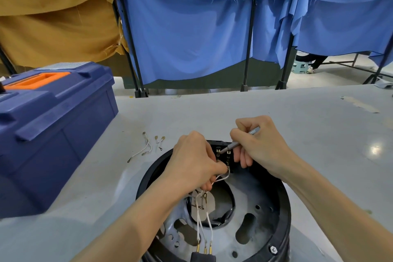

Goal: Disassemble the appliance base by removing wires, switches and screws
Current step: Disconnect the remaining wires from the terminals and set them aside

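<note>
Nearest the camera, three white wires (204, 227) with gold tips plug into a dark block (203, 257) at the near rim of the round black appliance base (282, 208). The base sits on the grey table (297, 112), right in front of the person.

At the far rim is the switch block (223, 156) with small metal tabs. The left hand (192, 164) has its fingers pressed together, pinching one white wire (223, 177) beside that block. The right hand (258, 144) is closed around one thin silver screwdriver (240, 141), with its tip on a tab.

To do this well, I think the tool should push gently on the tab while the left hand pulls the wire straight out, not sideways. A hard tug could snap it.

On the table to the left lie about three loose wires (144, 149). One blue toolbox (53, 130) stands further left.
</note>
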{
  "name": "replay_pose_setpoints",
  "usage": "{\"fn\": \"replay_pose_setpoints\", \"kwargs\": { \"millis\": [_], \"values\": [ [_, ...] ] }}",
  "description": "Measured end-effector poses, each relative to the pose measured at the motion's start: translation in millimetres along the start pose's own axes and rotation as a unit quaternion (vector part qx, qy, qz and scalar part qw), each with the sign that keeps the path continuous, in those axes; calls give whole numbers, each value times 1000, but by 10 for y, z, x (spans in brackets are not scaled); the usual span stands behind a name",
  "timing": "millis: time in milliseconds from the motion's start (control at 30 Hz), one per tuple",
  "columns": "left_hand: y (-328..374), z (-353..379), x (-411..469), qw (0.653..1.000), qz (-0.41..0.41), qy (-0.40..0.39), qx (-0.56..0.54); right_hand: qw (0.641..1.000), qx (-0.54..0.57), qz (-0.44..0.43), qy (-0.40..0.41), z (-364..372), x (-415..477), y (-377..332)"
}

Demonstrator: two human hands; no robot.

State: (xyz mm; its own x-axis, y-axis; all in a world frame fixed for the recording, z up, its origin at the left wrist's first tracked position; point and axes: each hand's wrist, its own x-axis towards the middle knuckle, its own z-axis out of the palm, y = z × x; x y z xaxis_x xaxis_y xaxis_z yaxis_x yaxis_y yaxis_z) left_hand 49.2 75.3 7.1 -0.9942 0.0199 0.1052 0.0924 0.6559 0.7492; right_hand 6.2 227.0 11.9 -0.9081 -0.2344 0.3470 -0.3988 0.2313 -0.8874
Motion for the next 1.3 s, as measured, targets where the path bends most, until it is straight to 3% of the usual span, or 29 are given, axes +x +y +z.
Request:
{"fn": "replay_pose_setpoints", "kwargs": {
  "millis": [267, 433, 833, 1300],
  "values": [
    [18, -130, -90, 999, 20, 36, -24, 999, 22, 29, 11, -18, 8, -8],
    [-67, -242, -32, 993, -47, 105, -32, 999, 23, 42, 8, -20, 14, -9],
    [-45, -221, -27, 993, -83, 35, -74, 997, -39, 41, -50, 57, 56, -193],
    [-51, -226, -39, 995, -76, -6, -65, 999, -23, 25, -30, 160, 84, -71]
  ]
}}
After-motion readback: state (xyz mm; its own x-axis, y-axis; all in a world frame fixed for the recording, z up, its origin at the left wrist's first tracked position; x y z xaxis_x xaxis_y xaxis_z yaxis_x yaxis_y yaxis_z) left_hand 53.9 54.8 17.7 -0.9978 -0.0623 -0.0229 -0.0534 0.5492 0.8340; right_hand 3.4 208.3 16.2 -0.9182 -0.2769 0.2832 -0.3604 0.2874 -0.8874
